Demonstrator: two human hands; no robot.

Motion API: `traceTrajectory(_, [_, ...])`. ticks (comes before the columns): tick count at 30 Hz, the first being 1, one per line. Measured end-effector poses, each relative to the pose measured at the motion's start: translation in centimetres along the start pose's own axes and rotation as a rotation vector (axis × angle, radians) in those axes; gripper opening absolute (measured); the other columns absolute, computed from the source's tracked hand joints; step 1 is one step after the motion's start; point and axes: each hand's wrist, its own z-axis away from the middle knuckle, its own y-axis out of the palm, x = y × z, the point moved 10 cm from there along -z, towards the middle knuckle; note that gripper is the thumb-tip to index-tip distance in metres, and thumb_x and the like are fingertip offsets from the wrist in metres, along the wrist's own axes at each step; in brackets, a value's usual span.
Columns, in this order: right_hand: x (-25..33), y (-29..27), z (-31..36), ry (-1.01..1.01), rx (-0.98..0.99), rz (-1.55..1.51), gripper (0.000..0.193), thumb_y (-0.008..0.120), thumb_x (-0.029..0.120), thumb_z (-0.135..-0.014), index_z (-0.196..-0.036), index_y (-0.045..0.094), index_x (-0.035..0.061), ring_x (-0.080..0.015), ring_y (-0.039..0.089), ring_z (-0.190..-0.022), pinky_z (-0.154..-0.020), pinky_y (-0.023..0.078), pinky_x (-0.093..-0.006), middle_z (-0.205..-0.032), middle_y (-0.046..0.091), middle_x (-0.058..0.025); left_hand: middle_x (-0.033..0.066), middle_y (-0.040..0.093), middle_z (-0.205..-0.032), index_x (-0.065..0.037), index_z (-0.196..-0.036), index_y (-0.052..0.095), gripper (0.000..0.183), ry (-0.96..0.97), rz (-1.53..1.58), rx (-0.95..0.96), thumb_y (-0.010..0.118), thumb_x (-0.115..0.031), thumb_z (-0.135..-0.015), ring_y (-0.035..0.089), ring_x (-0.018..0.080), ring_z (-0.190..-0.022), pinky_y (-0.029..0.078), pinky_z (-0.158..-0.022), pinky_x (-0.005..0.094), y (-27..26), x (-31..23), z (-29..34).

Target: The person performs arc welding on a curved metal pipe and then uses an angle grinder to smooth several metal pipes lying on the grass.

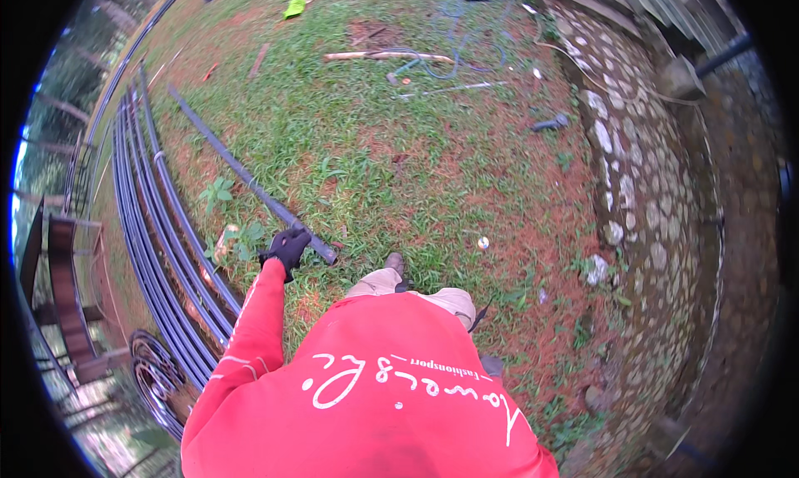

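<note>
My left hand (287, 246), in a black glove, grips the near end of a long dark metal pipe (241, 174) that lies across the grass and runs away to the upper left. My red long sleeve reaches out to it. My right hand is out of sight, hidden under my red shirt. One shoe (394, 264) and my tan trousers show just beyond my chest.
A bundle of several long dark pipes (154, 228) lies along the left, curving toward me. A stone-paved strip (641, 170) runs down the right. A wooden stick (383, 56), hoses, a small tool (549, 124) and a yellow-green rag (294, 7) lie scattered on the far grass.
</note>
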Motion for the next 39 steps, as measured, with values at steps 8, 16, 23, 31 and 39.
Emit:
traceTrajectory(8, [22.6,-5.8,-5.2,-0.048,-0.112,-0.300,0.035,0.074,0.017,-0.080,-0.104,0.068,-0.0078,-0.0302,0.070,-0.072,-0.064,0.056,-0.0452,-0.087,0.073,-0.0233,0.0032,0.069,-0.084,-0.004,-0.115,0.076,0.045,0.102,0.079,0.031,0.072,-0.042,-0.092,0.063,0.0140,-0.069,0.052,-0.064,0.0327,0.1,-5.7,-10.9])
traceTrajectory(16, [39.8,-21.3,-25.2,-0.022,-0.037,-0.217,0.035,0.076,0.021,-0.079,-0.099,0.072,-0.0078,-0.0282,0.073,-0.071,-0.069,0.059,-0.0439,-0.090,0.076,-0.0242,0.0071,0.072,-0.081,-0.008,-0.102,0.075,0.037,-0.545,0.158,-0.090,0.063,-0.042,-0.095,0.070,0.0212,-0.070,0.057,-0.060,0.0379,1.9,5.8,-12.8])
traceTrajectory(23, [76.4,-38.0,-36.0,-0.473,-0.284,0.323,0.036,0.075,0.024,-0.075,-0.095,0.071,-0.0057,-0.0330,0.071,-0.077,-0.071,0.055,-0.0445,-0.087,0.073,-0.0226,0.0153,0.076,-0.094,-0.006,-0.102,0.076,0.029,-0.611,-0.163,-0.093,0.055,-0.026,-0.098,0.075,0.0296,-0.085,0.058,-0.076,0.0438,3.1,9.2,-8.7])
traceTrajectory(31, [116.9,-33.1,-22.8,-0.786,-0.404,0.468,0.042,0.080,0.024,-0.073,-0.104,0.067,-0.0022,-0.0395,0.069,-0.099,-0.093,0.053,-0.0458,-0.105,0.072,-0.0255,0.0183,0.076,-0.099,-0.006,-0.102,0.076,0.039,-0.741,0.316,-0.188,0.053,-0.036,-0.096,0.074,0.0314,-0.091,0.056,-0.085,0.0447,2.1,6.5,-15.6])
traceTrajectory(39, [132.0,-7.7,-16.6,-0.934,-0.229,0.464,0.038,0.085,0.025,-0.069,-0.092,0.070,-0.0026,-0.0295,0.068,-0.080,-0.080,0.054,-0.0435,-0.085,0.072,-0.0171,0.0150,0.071,-0.078,-0.005,-0.093,0.075,0.034,-0.894,0.523,-0.242,0.070,-0.038,-0.089,0.070,0.0227,-0.069,0.056,-0.064,0.0419,-12.1,10.9,-25.7])
